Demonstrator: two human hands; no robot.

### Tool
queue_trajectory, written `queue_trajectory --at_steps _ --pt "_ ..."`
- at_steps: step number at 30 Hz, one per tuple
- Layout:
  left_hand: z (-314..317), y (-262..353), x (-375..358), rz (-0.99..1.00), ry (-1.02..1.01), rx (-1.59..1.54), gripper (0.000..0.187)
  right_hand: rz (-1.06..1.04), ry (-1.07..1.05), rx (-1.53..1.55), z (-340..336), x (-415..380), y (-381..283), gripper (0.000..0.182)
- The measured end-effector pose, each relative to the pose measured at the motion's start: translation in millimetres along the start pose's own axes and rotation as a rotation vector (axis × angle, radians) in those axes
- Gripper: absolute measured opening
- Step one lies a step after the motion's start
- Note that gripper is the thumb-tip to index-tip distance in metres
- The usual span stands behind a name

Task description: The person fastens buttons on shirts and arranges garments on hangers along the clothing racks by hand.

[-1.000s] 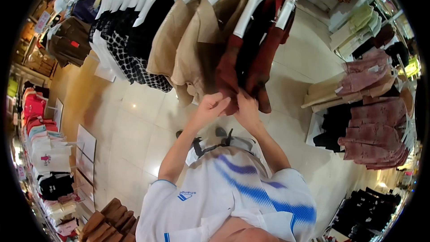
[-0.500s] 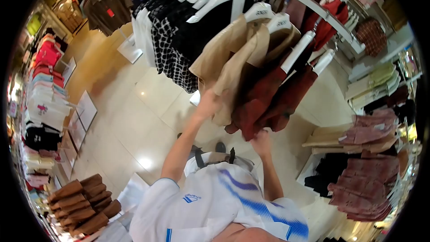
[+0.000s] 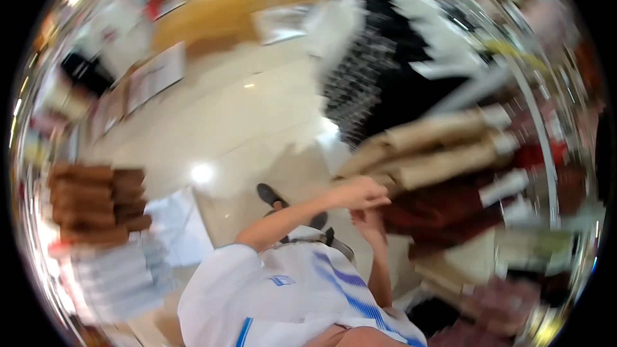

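My left hand (image 3: 361,193) reaches across my front, its fingers curled in at the ends of the hanging clothes; whether it grips anything I cannot tell. Just below it is my right hand (image 3: 368,222), raised close under the left, its fingers partly overlapped and blurred. To the right of both hands hang dark red garments (image 3: 443,209) on white hangers (image 3: 504,186). Above them are the tan jackets (image 3: 443,148), their lower ends right by my left hand.
Black and patterned clothes (image 3: 379,64) hang further along the metal rack rail (image 3: 536,115). Folded brown garments (image 3: 83,199) and pale grey ones (image 3: 122,276) are at the left, near a white board (image 3: 183,228). Pinkish garments (image 3: 504,302) sit low at the right.
The view has swung, and the rack now appears further right. My left hand has come away from the tan jacket's front and moved close to my right hand.
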State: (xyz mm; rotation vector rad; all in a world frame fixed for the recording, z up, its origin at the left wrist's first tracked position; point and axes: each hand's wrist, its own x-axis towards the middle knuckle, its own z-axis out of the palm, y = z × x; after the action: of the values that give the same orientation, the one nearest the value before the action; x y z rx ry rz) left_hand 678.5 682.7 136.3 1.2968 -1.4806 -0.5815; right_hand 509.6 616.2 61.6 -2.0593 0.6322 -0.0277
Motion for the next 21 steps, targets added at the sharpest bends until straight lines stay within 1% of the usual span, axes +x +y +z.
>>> queue_trajectory --at_steps 1,2,3,4,5,7,8,9,10,11,12,13,15,17,18,20,21 --pt "-12 -4 -15 0.020 0.027 0.031 0.036 -0.183 -0.046 -0.051 4 13 -5 0.018" --pt "-27 -12 -32 0.037 0.061 0.070 0.034 -0.129 -0.100 -0.215 14 29 -8 0.018" --pt "-46 -15 -52 -0.042 0.100 0.118 0.033 -0.137 -0.117 -0.185 27 43 -21 0.019" --pt "-68 -15 -76 -0.116 0.138 0.150 0.032 -0.078 -0.206 -0.065 41 58 -45 0.020" --pt "-90 -21 -105 -0.158 0.238 0.197 0.032 -0.186 -0.297 -0.136 56 76 -60 0.020" --pt "-126 -46 -166 -0.170 0.436 0.195 0.029 -0.377 -0.458 -0.286 94 114 -99 0.019" --pt "-146 -48 -199 -0.315 0.519 0.215 0.028 -0.466 -0.530 -0.370 115 130 -125 0.019" --pt "-161 -48 -236 -0.456 0.598 0.227 0.027 -0.506 -0.620 -0.332 135 144 -153 0.019" --pt "-171 -56 -273 -0.509 0.726 0.322 0.027 -0.552 -0.646 -0.358 155 160 -177 0.019" --pt "-176 -60 -311 -0.566 0.858 0.418 0.027 -0.673 -0.698 -0.433 176 172 -199 0.019" --pt "-175 -56 -339 -0.696 0.955 0.458 0.027 -0.801 -0.750 -0.505 194 181 -219 0.020" --pt "-176 -50 -374 -0.830 1.046 0.475 0.027 -0.844 -0.779 -0.565 219 180 -252 0.022" --pt "-168 -43 -425 -0.931 1.260 0.542 0.027 -0.953 -0.866 -0.615 263 190 -289 0.023" --pt "-155 -39 -468 -0.960 1.483 0.531 0.030 -1.054 -0.992 -0.713 307 189 -328 0.023" --pt "-150 -33 -483 -0.964 1.513 0.546 0.030 -1.085 -1.006 -0.715 329 185 -342 0.023" --pt "-137 -21 -503 -1.099 1.674 0.446 0.035 -1.260 -1.129 -0.683 368 172 -359 0.023" --pt "-135 -10 -506 -1.112 1.686 0.453 0.035 -1.272 -1.144 -0.676 386 164 -365 0.023"
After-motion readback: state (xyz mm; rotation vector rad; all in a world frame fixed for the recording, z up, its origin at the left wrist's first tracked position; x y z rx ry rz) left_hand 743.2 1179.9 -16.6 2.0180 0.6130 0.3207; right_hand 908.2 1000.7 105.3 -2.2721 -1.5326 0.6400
